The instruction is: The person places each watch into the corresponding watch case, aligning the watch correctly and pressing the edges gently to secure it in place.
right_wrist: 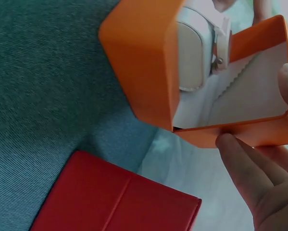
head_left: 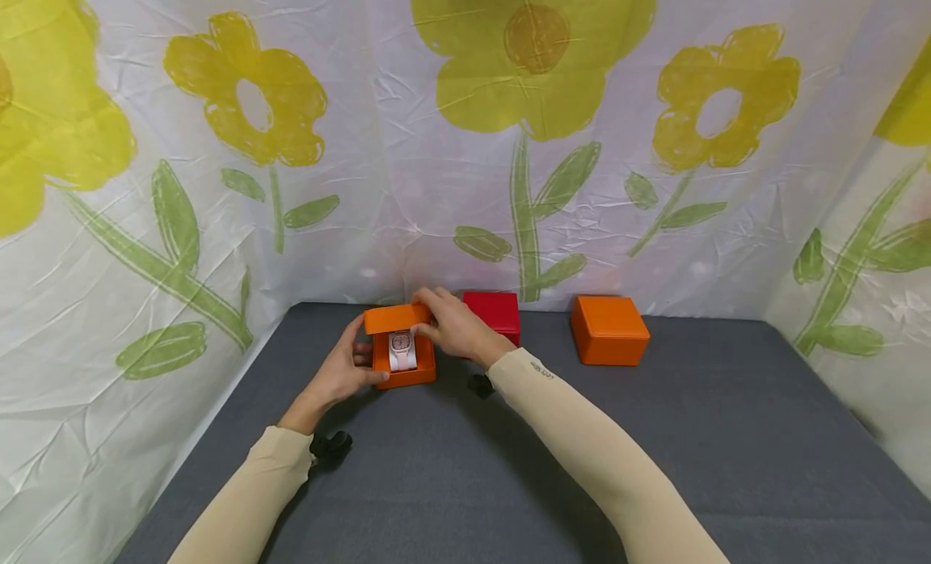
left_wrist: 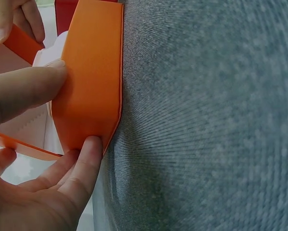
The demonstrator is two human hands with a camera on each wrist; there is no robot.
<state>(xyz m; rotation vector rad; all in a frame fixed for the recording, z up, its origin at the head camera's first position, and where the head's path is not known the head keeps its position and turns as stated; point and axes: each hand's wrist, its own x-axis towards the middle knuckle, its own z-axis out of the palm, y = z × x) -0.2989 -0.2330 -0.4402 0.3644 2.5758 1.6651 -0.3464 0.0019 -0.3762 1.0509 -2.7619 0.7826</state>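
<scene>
I see a small orange box [head_left: 404, 362] sitting on the grey mat [head_left: 509, 467] toward its far left, close to the flowered backdrop [head_left: 465, 144]. It is a squat cube with rounded edges and a smooth, matte, leather-like skin; its hinged lid [head_left: 397, 317] stands raised at the back, lined inside in white. A pale watch [head_left: 402, 350] with a rounded-square face rests on a cream cushion in the base; from my right wrist view I make out its metal lug [right_wrist: 219, 60] and the pinked edge of the white lining. My left hand [head_left: 342, 372] cups the box's left side, thumb and fingers curled against the orange wall, which the left wrist view confirms [left_wrist: 88, 82]. My right hand [head_left: 457, 328] grips the lid's right edge, fingers [right_wrist: 249, 168] closed on it. Just behind that hand lies a closed red box [head_left: 496, 315], glossy-smooth and flat-topped, touching or nearly touching the orange one; I cannot tell which. A second closed orange box [head_left: 609, 330] stands well apart to the right. The mat is a finely woven cloth, the backdrop a crinkled sheet.
</scene>
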